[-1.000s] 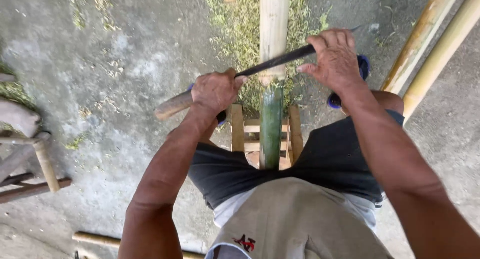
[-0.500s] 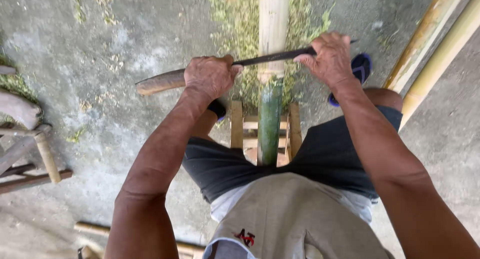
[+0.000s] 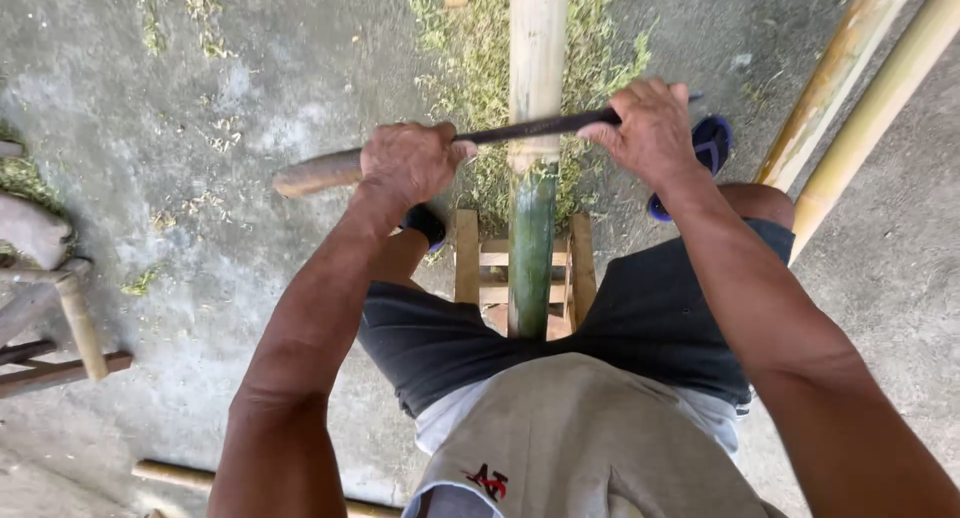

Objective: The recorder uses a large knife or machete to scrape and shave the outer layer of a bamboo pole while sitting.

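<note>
both hands (image 3: 412, 163) (image 3: 650, 130) grip blade (image 3: 540, 128) across bamboo pole (image 3: 536, 58).

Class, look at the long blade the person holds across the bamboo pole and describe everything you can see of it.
The blade is long, narrow and dark, like metal, with a rounded brown wooden handle at its left end. It lies crosswise on the bamboo pole, just where pale stripped surface meets green skin. The left hand grips it beside the handle; the right hand closes over its far end. Only the tip pokes out past the right hand.
</note>
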